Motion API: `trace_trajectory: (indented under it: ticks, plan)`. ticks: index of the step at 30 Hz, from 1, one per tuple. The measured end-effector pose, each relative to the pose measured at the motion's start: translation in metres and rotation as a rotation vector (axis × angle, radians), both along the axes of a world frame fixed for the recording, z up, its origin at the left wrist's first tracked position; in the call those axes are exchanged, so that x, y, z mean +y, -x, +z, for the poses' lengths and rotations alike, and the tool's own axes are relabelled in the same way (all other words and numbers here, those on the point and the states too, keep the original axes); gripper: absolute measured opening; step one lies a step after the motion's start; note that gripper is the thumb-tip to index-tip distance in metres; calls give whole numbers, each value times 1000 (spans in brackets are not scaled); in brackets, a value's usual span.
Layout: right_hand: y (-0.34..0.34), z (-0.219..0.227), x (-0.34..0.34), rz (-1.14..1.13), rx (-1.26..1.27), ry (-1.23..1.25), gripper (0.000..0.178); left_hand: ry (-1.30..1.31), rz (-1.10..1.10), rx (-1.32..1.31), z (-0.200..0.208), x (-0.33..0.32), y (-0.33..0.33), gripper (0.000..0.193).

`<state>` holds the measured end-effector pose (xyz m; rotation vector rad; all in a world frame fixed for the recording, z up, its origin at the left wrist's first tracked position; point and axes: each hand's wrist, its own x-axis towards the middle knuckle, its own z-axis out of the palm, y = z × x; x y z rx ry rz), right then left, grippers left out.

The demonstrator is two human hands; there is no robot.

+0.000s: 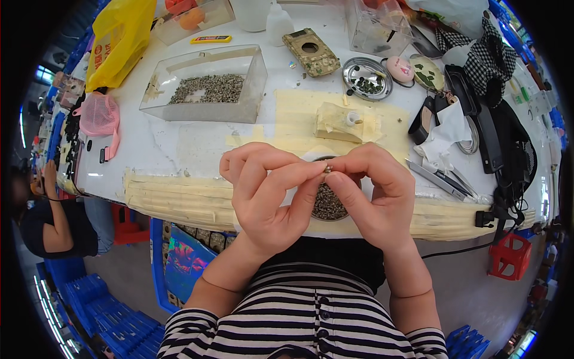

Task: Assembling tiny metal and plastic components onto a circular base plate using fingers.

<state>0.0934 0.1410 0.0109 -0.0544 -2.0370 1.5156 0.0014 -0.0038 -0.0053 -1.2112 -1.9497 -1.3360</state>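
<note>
A person in a black-and-white striped top is sitting at a white tabletop [194, 143], seen from above through a round fisheye lens. The left hand [263, 200] is pinching with thumb and forefinger, the tips nearly meeting; the right hand [379, 200] is bringing its own thumb and forefinger close on the other side, its remaining fingers curling inward. Between these fingertips both hands are holding a tiny piece [327, 170], mostly hidden, so its shape is impossible to tell. It is hovering directly over a small round dish [335, 219], which is holding many grey-brown bits [327, 205] near the table's padded front edge. Because so little of the piece is showing, a slight slip of either pinch could probably drop it among those bits, where similar colouring would make it hard to find. A wrist dipping too low might also knock the dish, scattering bits toward the edge. Beyond the hands, a cream block [335, 127] is standing on yellowish tape, a clear box [248, 110] is holding more bits, and metal hand tools [443, 182] are lying to the right.
</note>
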Motion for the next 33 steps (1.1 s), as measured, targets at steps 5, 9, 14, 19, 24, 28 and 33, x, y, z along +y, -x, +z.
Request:
trace_trajectory:
  ticks: [5,9,14,19,24,28,33]
  plan:
    - [0,0,-5,-137,121,-187,20,16,33,-11,0,1,-1,23]
    - [1,-1,-7,-175,222,-375,27,26,45,-33,0,1,-1,22]
    - [0,-1,-7,-205,175,-379,28,-1,26,-57,-1,1,-1,21]
    - [2,-2,-7,-137,56,-225,25,-21,5,-59,-1,0,-1,22]
    - [0,1,-4,-90,45,-138,21,-12,-1,-34,-2,0,0,22]
    - [2,-1,-8,-224,189,-346,24,-6,26,-40,-2,1,0,22]
    - [2,-5,-8,-210,262,-476,31,-5,21,-73,-1,1,0,20]
